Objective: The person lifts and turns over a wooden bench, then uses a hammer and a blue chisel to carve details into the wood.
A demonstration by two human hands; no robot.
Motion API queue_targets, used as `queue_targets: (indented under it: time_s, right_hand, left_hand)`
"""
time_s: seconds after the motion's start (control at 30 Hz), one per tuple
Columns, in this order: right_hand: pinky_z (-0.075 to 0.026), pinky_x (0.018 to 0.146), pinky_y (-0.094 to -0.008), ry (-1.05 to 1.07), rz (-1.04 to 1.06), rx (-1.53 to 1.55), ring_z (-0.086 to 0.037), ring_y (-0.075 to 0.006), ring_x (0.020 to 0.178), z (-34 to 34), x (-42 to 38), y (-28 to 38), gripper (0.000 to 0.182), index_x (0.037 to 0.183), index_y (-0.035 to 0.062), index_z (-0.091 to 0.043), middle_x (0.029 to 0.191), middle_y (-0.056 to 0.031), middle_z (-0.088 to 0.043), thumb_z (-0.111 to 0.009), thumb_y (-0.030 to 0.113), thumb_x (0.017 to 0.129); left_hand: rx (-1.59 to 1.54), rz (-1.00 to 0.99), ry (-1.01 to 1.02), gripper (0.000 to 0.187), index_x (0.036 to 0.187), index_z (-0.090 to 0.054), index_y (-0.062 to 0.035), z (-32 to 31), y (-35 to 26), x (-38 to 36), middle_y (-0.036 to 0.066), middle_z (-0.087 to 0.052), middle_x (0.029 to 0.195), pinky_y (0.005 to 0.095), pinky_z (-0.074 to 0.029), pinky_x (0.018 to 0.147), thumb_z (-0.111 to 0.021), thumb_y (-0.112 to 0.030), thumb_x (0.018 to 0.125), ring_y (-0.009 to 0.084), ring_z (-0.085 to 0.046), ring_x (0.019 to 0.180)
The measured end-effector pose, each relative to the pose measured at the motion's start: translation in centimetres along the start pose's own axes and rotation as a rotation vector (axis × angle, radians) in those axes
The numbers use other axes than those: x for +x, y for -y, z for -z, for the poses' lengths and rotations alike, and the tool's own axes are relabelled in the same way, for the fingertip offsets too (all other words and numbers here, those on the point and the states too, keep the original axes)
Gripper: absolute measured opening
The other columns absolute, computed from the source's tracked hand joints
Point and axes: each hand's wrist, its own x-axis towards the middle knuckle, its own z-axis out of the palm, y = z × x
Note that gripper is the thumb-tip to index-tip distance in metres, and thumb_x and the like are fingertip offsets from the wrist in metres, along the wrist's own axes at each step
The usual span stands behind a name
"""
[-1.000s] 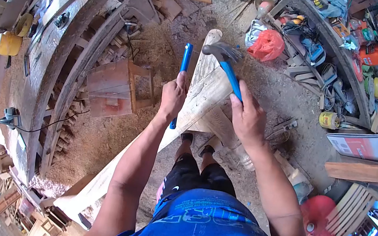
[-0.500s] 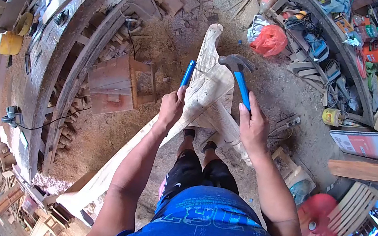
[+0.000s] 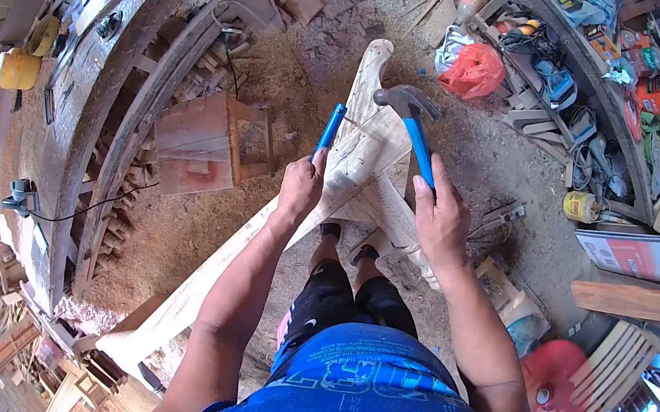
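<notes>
My right hand (image 3: 441, 220) is closed around the blue handle of a claw hammer (image 3: 407, 102), its dark metal head up and overlapping a pale carved wooden piece (image 3: 362, 146) in this view. My left hand (image 3: 299, 188) grips a blue cylindrical handle (image 3: 332, 126) held upright beside the wood; what kind of tool it belongs to I cannot tell. A thin metal rod shows just right of that handle's top. The long, rough-shaped wood runs from ahead of me down past my left forearm, with a curved branch under my right hand.
A wooden box (image 3: 192, 144) lies on the dusty floor at left, before a long bench (image 3: 126, 41). At right stand a shelf of tools and cables (image 3: 601, 72), a red plastic bag (image 3: 472, 71), a yellow tub (image 3: 580, 206), a plank (image 3: 637, 299) and a slatted wooden seat (image 3: 617, 368).
The hammer head has shifted slightly left and away from me. The blue handle in my left hand leans a little further right. Both grips stay the same.
</notes>
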Motion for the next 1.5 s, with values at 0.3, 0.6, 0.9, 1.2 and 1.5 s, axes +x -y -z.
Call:
queue_targets:
  time_s: [0.3, 0.6, 0.9, 1.2, 1.5]
  right_hand:
    - [-0.055, 0.064, -0.0396, -0.288, 0.442, 0.19, -0.068, -0.0315, 0.077, 2.6, 4.5, 6.7, 0.039, 0.129, 0.0083, -0.055, 0.098, -0.0209, -0.067, -0.061, 0.014, 0.091]
    - [-0.051, 0.058, -0.046, 0.157, 0.138, -0.202, -0.066, -0.0369, 0.071, -1.5, 2.9, 2.5, 0.044, 0.133, 0.0181, -0.051, 0.08, -0.0183, -0.065, -0.061, 0.02, 0.09]
    - [-0.053, 0.066, -0.0432, -0.019, 0.192, 0.046, -0.067, -0.0375, 0.083, 0.2, 2.8, 2.6, 0.039, 0.127, 0.0068, -0.055, 0.095, -0.0205, -0.067, -0.063, 0.015, 0.09]
    - [-0.054, 0.076, -0.0426, 0.021, 0.04, 0.04, -0.066, -0.0384, 0.095, 0.3, 1.6, 1.5, 0.038, 0.127, 0.0027, -0.055, 0.107, -0.0235, -0.065, -0.06, 0.018, 0.093]
    - [-0.054, 0.075, -0.0425, 0.039, 0.068, 0.027, -0.066, -0.0387, 0.092, 0.3, 2.0, 1.8, 0.039, 0.129, 0.0029, -0.053, 0.106, -0.0225, -0.066, -0.059, 0.017, 0.093]
  left_hand:
    - [0.048, -0.029, 0.001, 0.059, 0.073, -0.058, 0.0096, 0.2, -0.5, 0.0, 0.033, -0.057, 0.072, 0.0532, -0.044, 0.07, -0.042, -0.039, 0.101, 0.0497, -0.059, 0.075]
    - [0.007, -0.052, -0.039, 0.06, 0.072, -0.06, 0.0098, -0.4, 0.5, -0.1, 0.033, -0.059, 0.074, 0.0534, -0.045, 0.07, -0.043, -0.041, 0.1, 0.0487, -0.06, 0.077]
    - [-0.33, 0.106, -0.03, 0.063, 0.065, -0.054, 0.0036, -0.6, -0.6, -1.3, 0.015, -0.051, 0.054, 0.0411, -0.041, 0.055, -0.039, -0.045, 0.102, 0.025, -0.048, 0.051]
    - [-0.25, 0.085, -0.019, 0.067, 0.062, -0.053, 0.0017, -1.5, 0.8, -0.7, 0.009, -0.049, 0.052, 0.0382, -0.042, 0.056, -0.037, -0.05, 0.101, 0.0192, -0.047, 0.051]
    - [-0.256, 0.067, -0.03, 0.063, 0.069, -0.054, 0.0054, -1.9, 0.7, -0.9, 0.019, -0.051, 0.056, 0.0442, -0.042, 0.057, -0.038, -0.045, 0.102, 0.0304, -0.046, 0.052]
